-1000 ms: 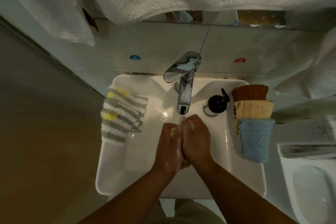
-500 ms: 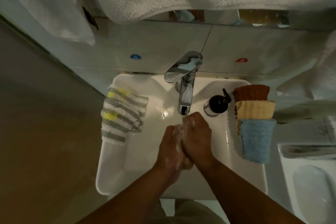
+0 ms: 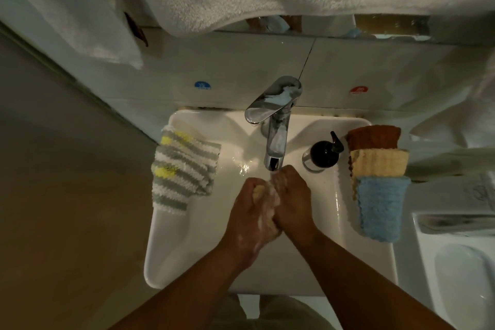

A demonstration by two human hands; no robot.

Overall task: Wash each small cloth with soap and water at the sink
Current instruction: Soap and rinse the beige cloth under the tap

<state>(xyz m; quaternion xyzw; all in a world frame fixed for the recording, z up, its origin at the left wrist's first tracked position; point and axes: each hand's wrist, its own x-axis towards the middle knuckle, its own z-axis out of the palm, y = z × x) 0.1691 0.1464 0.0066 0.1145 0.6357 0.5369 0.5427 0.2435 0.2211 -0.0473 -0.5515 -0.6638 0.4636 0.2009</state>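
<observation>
Since one second earlier, the right hand [image 3: 293, 195] had slid forward to just below the faucet [image 3: 274, 147] spout, rubbing against the left hand [image 3: 250, 211]. Fingers of both hands were curled tightly around a small yellowish cloth [image 3: 259, 191], bunched and lathered between the palms over the sink [image 3: 174, 262]. Step in hand: scrubbing. The next move probably called for spreading the cloth under the spout to rinse, then wringing. Knuckles faced up, forearms converging. Three stacked cloths [image 3: 379, 203] waited beside the soap bottle [image 3: 322, 153]; a striped cloth [image 3: 182, 169] lay on the left rim.
</observation>
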